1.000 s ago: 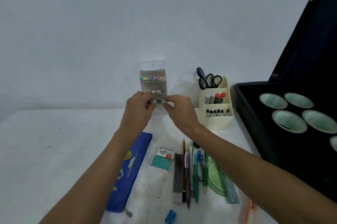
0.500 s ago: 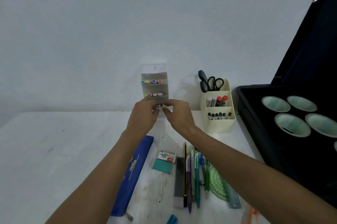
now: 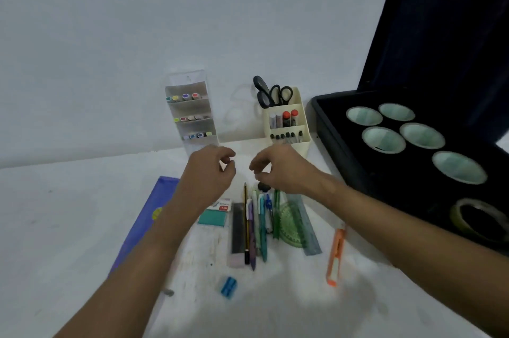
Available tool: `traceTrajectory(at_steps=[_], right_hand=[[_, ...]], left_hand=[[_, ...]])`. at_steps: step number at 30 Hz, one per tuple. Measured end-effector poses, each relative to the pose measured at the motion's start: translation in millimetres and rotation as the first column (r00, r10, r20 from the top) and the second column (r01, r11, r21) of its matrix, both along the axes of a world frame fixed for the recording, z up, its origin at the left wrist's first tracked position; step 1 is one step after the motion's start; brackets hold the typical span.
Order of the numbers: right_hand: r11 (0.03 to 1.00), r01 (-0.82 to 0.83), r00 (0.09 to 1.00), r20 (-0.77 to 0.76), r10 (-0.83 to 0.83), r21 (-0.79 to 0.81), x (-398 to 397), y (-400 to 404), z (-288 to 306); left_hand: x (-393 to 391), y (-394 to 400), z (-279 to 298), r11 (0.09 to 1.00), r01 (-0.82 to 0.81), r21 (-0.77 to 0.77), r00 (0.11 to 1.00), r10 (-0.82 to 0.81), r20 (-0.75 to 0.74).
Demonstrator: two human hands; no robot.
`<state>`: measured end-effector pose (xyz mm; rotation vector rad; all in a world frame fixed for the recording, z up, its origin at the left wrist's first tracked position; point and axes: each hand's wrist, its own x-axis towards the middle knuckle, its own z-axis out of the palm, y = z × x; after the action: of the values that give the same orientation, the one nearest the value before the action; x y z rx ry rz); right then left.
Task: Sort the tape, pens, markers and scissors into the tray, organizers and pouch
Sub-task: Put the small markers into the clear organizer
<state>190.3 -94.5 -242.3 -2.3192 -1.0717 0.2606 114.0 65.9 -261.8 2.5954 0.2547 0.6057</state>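
A clear tiered marker organizer (image 3: 190, 114) stands against the wall with markers in all three rows. My left hand (image 3: 209, 169) and my right hand (image 3: 278, 167) hover just below it, fingers loosely curled, holding nothing. A cream organizer (image 3: 289, 128) to the right holds black scissors (image 3: 271, 94), glue sticks and pens. Several pens and a pencil (image 3: 256, 224) lie in a row on the table under my right hand. A blue pouch (image 3: 146, 222) lies at the left, partly under my left forearm. The black tray (image 3: 336, 139) at the right holds several tape rolls (image 3: 384, 139).
On the table lie a teal eraser (image 3: 213, 218), a staples box (image 3: 221, 205), a green protractor and ruler (image 3: 300, 224), an orange cutter (image 3: 336, 258) and a blue sharpener (image 3: 228, 286). The tray's open lid (image 3: 440, 21) rises at the right.
Both hands let go of the marker in the organizer's bottom row and drew back toward me, apart from each other. The bottom row now shows its markers.
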Motion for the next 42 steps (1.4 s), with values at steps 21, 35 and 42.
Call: traceTrajectory(at_steps=[21, 35, 42], right_hand=[[0.569, -0.049, 0.973, 0.088, 0.211, -0.821, -10, -90, -21], [0.874, -0.165, 0.980, 0.021, 0.197, -0.458, 32, -62, 48], [0.997, -0.075, 0.993, 0.086, 0.077, -0.026, 33, 0, 33]], left_hand=[[9, -95, -36, 0.959, 0.277, 0.050, 0.910, -0.246, -0.333], [-11, -14, -31, 1.000, -0.009, 0.003, 0.948, 0.009, -0.319], [-33, 37, -40, 0.983, -0.177, -0.048, 0.922, 0.148, -0.357]])
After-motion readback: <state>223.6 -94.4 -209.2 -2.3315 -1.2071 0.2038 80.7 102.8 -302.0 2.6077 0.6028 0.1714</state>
